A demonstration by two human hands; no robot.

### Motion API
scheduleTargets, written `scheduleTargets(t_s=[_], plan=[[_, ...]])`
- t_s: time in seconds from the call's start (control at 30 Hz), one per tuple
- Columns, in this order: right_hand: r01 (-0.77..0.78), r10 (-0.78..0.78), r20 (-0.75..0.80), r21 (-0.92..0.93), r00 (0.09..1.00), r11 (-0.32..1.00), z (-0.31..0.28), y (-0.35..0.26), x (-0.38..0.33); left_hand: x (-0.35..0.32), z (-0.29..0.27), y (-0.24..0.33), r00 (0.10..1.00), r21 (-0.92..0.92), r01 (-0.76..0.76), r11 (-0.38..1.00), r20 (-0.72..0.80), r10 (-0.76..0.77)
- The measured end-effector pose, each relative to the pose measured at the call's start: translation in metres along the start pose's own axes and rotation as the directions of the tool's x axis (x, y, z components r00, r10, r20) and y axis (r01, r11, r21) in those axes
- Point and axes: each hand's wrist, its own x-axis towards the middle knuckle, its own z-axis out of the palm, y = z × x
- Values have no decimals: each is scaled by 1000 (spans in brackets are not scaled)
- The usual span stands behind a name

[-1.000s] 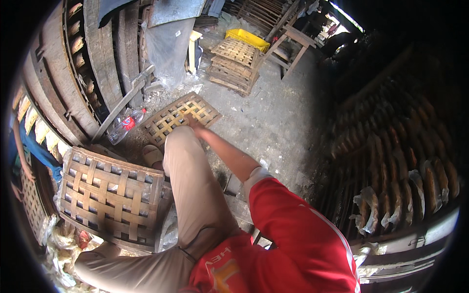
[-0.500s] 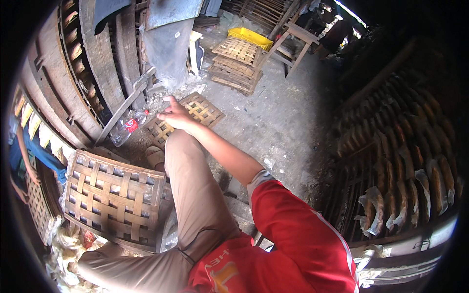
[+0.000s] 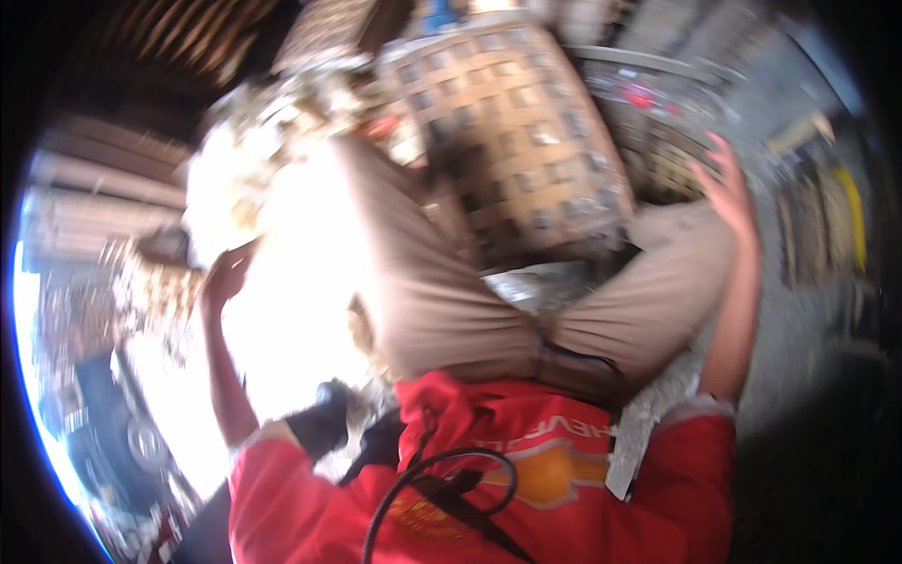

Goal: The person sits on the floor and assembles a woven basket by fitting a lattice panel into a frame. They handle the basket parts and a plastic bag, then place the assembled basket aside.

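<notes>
My right hand is raised beside my right knee, fingers apart, with nothing in it. Beyond it, a flat woven bamboo tray lies on the floor. Out to the left, my left hand is dark and smeared by motion next to a glaring, sunlit patch. Its fingers cannot be made out. A larger woven bamboo rack leans up in front of me, between and beyond my knees; neither hand touches it.
Crumpled pale plastic sheets are heaped at the far left of the rack. A clear bottle with a red label lies beyond it. Stacked woven trays and a yellow crate stand at the right. Much is blurred.
The view has swung sharply left, so the rack now sits near the middle. My left hand has come into view. The right hand stays raised with its fingers apart.
</notes>
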Motion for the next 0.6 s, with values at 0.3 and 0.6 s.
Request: scheduleTargets(t_s=[0.3,0.6], plan=[[-82,89,101,-78,991,994,-3,0,10,-62,-17,-20,933,37,189,981,-320,-168],[-85,85,-2,-54,996,995,-14,-4,-22,-33,-50,-15,863,127,246,961,-481,-157]])
